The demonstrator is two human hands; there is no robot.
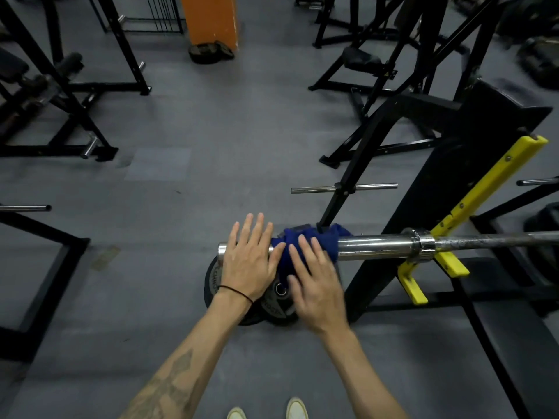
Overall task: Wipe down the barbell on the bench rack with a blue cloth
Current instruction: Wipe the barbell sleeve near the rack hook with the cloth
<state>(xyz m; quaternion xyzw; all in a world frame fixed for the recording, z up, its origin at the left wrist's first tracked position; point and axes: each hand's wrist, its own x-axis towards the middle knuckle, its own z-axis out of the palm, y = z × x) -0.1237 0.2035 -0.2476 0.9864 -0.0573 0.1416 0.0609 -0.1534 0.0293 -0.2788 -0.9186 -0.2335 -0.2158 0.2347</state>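
The barbell (378, 244) lies across the bench rack's yellow hooks (447, 261), its chrome sleeve pointing left. A blue cloth (323, 240) is draped over the sleeve near its end. My left hand (249, 261) lies flat on the sleeve's end with fingers straight, just left of the cloth. My right hand (314, 282), slightly blurred, rests with straight fingers on the cloth and presses it onto the sleeve.
Black weight plates (272, 300) lie on the grey floor under the sleeve's end. The black bench rack (423, 189) with plate pegs stands to the right. Other black machine frames stand left and at the back, beside an orange pillar (210, 19).
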